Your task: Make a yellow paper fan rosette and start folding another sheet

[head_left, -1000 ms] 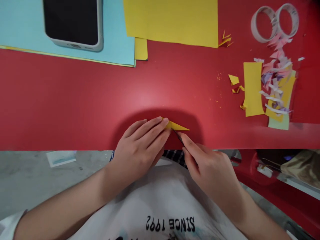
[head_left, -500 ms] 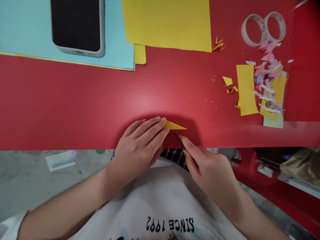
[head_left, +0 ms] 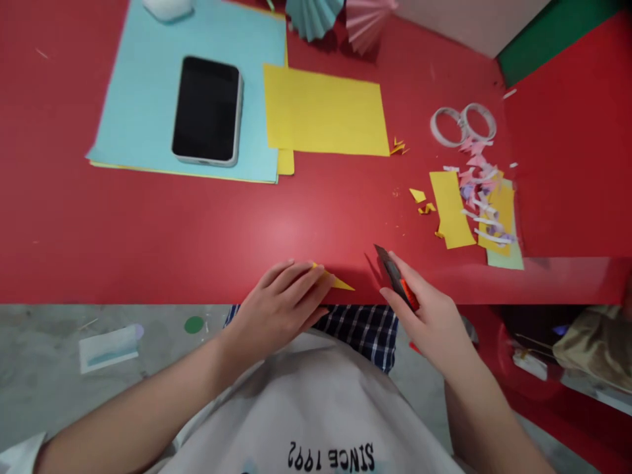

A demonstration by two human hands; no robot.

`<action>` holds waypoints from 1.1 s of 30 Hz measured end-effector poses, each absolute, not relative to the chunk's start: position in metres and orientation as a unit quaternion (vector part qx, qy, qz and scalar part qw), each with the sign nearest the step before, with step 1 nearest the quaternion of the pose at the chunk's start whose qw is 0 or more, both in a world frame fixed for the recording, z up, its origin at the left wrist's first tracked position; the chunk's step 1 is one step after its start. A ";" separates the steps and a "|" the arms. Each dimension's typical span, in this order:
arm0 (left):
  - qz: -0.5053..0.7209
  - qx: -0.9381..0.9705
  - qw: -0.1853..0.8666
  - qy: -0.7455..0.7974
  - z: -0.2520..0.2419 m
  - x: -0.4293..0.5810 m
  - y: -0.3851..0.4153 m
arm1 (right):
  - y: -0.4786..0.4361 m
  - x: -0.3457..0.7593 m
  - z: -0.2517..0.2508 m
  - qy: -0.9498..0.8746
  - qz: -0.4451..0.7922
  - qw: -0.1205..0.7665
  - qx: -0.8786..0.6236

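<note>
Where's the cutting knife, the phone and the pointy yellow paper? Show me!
Cutting knife (head_left: 393, 273): head view, on the middle of its dark body.
Phone (head_left: 207, 109): head view, on its black screen.
Pointy yellow paper (head_left: 341, 284): head view, near its uncovered tip.

The left hand (head_left: 281, 301) is partly covering a pointed yellow paper (head_left: 340, 284) on the worktop (head_left: 148, 240); the right hand (head_left: 433, 316) is holding a cutter (head_left: 392, 271) apart from it. A phone (head_left: 206, 112) is resting on blue paper (head_left: 143, 99).

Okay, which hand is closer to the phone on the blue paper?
Left. The left hand rests on the pointed yellow paper, below and right of the phone in view; the right hand, holding the cutter, is much farther right.
</note>
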State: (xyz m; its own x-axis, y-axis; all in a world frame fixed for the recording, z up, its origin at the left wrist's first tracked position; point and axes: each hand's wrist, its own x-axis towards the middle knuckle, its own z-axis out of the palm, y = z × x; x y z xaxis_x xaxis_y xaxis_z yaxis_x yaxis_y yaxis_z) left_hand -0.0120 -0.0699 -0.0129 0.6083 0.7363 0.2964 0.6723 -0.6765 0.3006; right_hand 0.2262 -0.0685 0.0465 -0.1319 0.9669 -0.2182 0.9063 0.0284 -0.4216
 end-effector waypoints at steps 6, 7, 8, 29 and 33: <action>0.295 0.882 0.037 0.364 -0.016 -0.014 -0.081 | -0.035 0.189 0.021 -0.507 0.584 0.208 -0.599; 0.316 0.875 0.042 0.365 -0.016 -0.013 -0.082 | -0.026 0.183 0.016 -0.475 0.639 0.225 -0.562; 0.332 0.867 0.051 0.369 -0.015 -0.013 -0.083 | -0.015 0.180 0.011 -0.448 0.677 0.253 -0.527; 0.455 0.490 0.526 0.526 0.019 0.020 0.082 | 0.078 0.232 -0.005 -0.289 0.553 0.584 -0.519; 0.449 0.493 0.519 0.534 0.018 0.013 0.078 | 0.065 0.248 0.008 -0.260 0.557 0.631 -0.473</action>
State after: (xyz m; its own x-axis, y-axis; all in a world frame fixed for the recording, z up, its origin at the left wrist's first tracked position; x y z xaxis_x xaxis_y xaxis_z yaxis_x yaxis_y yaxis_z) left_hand 0.0126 0.0783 0.0179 0.0251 0.9935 -0.1113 0.0603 0.1096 0.9921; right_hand 0.2476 0.0649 0.0082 0.2440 0.9490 -0.1996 -0.4568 -0.0690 -0.8869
